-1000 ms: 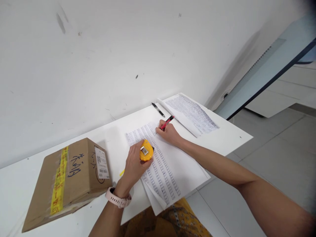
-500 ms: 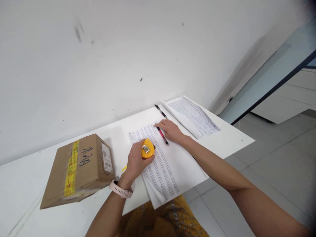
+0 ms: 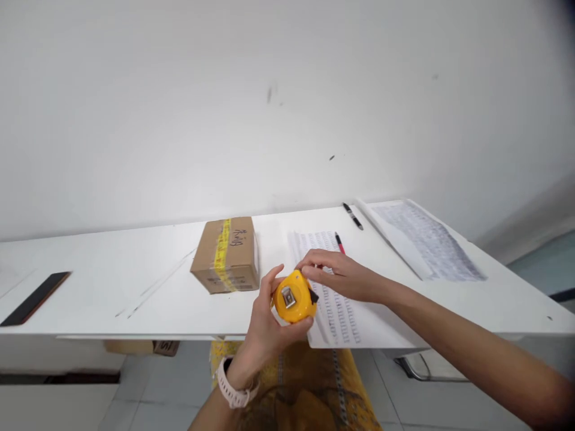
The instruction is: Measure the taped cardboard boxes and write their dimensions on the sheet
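The person's left hand (image 3: pixel 265 323) is curled round a yellow tape measure (image 3: pixel 299 309), fingers along its left side and thumb along its near edge. The right hand (image 3: pixel 345 276) is on the other side, fingertips bunched at the far edge of the case; from here I cannot tell whether they pinch the end of the tape or only touch the case. The tape measure therefore sits between the two hands, right of the left palm and to the left of the right hand. Its case is squat and rounded, with no clear long axis.

Beneath the right hand a written sheet (image 3: pixel 344 320) lies at the near edge of a white desk (image 3: pixel 153 254). Just beyond that hand is a red and black pen (image 3: pixel 340 242), partly hidden.

A taped cardboard box (image 3: pixel 224 258) stands left and far of the tape measure, apart from it; the left hand is nearer to it. Farther right, a black pen (image 3: pixel 353 216) and another written sheet (image 3: pixel 426 242) lie towards the wall (image 3: pixel 179 120).
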{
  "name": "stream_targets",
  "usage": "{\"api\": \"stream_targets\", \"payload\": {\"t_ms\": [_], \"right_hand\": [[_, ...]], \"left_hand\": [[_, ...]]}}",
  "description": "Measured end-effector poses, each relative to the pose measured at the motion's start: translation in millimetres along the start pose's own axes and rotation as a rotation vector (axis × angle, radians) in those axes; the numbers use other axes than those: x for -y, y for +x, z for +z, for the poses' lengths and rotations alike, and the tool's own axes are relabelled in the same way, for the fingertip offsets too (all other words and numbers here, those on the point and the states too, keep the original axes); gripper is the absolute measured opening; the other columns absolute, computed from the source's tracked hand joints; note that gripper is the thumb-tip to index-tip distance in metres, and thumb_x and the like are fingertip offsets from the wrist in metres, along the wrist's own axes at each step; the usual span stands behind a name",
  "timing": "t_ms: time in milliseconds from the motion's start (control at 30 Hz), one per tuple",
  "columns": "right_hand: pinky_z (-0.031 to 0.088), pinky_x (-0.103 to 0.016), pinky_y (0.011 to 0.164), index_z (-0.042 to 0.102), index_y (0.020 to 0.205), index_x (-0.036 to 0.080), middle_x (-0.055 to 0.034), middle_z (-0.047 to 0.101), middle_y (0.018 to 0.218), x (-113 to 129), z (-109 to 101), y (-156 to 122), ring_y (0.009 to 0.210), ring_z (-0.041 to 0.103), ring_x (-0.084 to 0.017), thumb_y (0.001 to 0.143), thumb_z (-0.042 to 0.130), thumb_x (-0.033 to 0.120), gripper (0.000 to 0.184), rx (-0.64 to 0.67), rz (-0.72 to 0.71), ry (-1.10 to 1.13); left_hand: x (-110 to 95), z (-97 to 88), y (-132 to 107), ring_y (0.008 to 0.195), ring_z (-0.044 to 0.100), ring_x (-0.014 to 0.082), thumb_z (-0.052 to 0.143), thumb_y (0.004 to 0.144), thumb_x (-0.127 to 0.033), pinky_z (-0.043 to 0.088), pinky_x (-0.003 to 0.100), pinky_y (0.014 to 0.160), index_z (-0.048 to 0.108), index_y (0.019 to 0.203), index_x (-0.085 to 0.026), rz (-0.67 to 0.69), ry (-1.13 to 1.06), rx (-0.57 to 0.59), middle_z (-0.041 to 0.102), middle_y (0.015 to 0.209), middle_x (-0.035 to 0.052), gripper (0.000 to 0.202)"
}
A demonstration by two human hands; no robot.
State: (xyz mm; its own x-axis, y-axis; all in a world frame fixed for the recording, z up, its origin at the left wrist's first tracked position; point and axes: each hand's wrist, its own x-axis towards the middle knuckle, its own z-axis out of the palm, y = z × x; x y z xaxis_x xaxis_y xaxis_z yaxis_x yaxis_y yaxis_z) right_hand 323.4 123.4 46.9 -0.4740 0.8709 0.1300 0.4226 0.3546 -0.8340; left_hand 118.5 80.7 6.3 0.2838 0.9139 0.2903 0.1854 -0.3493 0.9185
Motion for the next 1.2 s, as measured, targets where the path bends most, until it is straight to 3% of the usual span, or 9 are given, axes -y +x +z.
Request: {"api": "stream_targets", "payload": {"t_ms": [100,200,300,367,500,600,767,933,1200], "right_hand": [[0.044,-0.032,0.070,0.060,0.085,0.023,-0.0059,0.066,0.091,24,15,9,0.081,0.057,-0.020,0.088,0.058,0.053,0.030,0.081,-0.026,-0.022],[0.039,-0.030,0.063,0.054,0.079,0.023,-0.0040,0.061,0.084,45,22,39,0.074,0.051,-0.018,0.087,0.059,0.055,0.034,0.114,-0.084,-0.001],[0.029,-0.028,0.055,0.044,0.070,0.022,-0.0004,0.047,0.070,62,18,90,0.062,0.039,-0.014,0.087,0.054,0.063,0.046,0.044,-0.130,0.041],[0.023,-0.028,0.054,0.036,0.066,0.022,0.0012,0.039,0.067,67,15,130,0.060,0.031,-0.012,0.084,0.055,0.068,0.053,-0.022,-0.107,0.052],[0.021,-0.029,0.056,0.027,0.062,0.022,0.0025,0.030,0.063,58,17,202,0.060,0.026,-0.012,0.082,0.058,0.069,0.060,-0.173,0.004,0.034],[0.024,-0.029,0.056,0.029,0.060,0.022,0.0027,0.032,0.060,42,29,232,0.058,0.029,-0.012,0.080,0.062,0.067,0.059,-0.225,0.108,0.003],[0.029,-0.029,0.054,0.040,0.060,0.022,-0.0009,0.048,0.060,23,50,239,0.057,0.041,-0.014,0.077,0.067,0.062,0.051,-0.175,0.162,-0.020],[0.037,-0.028,0.058,0.055,0.073,0.020,-0.0039,0.062,0.078,18,54,232,0.067,0.052,-0.016,0.073,0.073,0.057,0.042,-0.031,0.138,0.130],[0.029,-0.027,0.056,0.046,0.060,0.019,0.0017,0.050,0.062,4,59,239,0.058,0.042,-0.012,0.070,0.073,0.061,0.050,0.002,0.105,0.205]], "left_hand": [[-7,-19.7,-37,0.106,0.063,0.0249,0.073,0.067,-0.017,0.049,0.038,0.094,0.033,0.144,-0.027,-0.103,-0.008,-0.074,0.063,0.118,0.0075,0.088],[-14,-42.6,-72,0.100,0.063,0.0256,0.073,0.070,-0.023,0.049,0.039,0.090,0.034,0.147,-0.028,-0.216,-0.039,-0.128,0.063,0.113,0.0073,0.086],[-21,-64.5,-106,0.093,0.066,0.0277,0.074,0.073,-0.033,0.050,0.039,0.083,0.039,0.147,-0.027,-0.391,-0.317,-0.009,0.064,0.111,0.0092,0.083],[-25,-74.8,-123,0.092,0.069,0.0310,0.079,0.069,-0.036,0.051,0.042,0.083,0.041,0.147,-0.030,-0.497,-0.590,0.095,0.062,0.120,0.0111,0.087],[-29,-85.8,-126,0.084,0.074,0.0334,0.081,0.068,-0.044,0.055,0.044,0.076,0.046,0.144,-0.032,-0.453,-0.872,0.095,0.053,0.139,0.0148,0.085],[-27,-94.0,-111,0.075,0.075,0.0319,0.071,0.078,-0.050,0.056,0.037,0.063,0.051,0.139,-0.025,-0.372,-0.944,0.017,0.062,0.126,0.0172,0.069],[-23,-105.9,-106,0.073,0.075,0.0292,0.065,0.085,-0.047,0.057,0.035,0.062,0.059,0.126,-0.021,-0.416,-0.986,-0.041,0.068,0.115,0.0155,0.049],[-26,-99.7,-124,0.077,0.075,0.0319,0.068,0.084,-0.048,0.057,0.040,0.067,0.058,0.128,-0.024,-0.456,-1.003,-0.037,0.066,0.119,0.0147,0.051],[-35,-85.2,-122,0.078,0.074,0.0344,0.072,0.078,-0.049,0.057,0.045,0.069,0.051,0.136,-0.027,-0.480,-1.028,-0.050,0.064,0.119,0.0131,0.066]]}}
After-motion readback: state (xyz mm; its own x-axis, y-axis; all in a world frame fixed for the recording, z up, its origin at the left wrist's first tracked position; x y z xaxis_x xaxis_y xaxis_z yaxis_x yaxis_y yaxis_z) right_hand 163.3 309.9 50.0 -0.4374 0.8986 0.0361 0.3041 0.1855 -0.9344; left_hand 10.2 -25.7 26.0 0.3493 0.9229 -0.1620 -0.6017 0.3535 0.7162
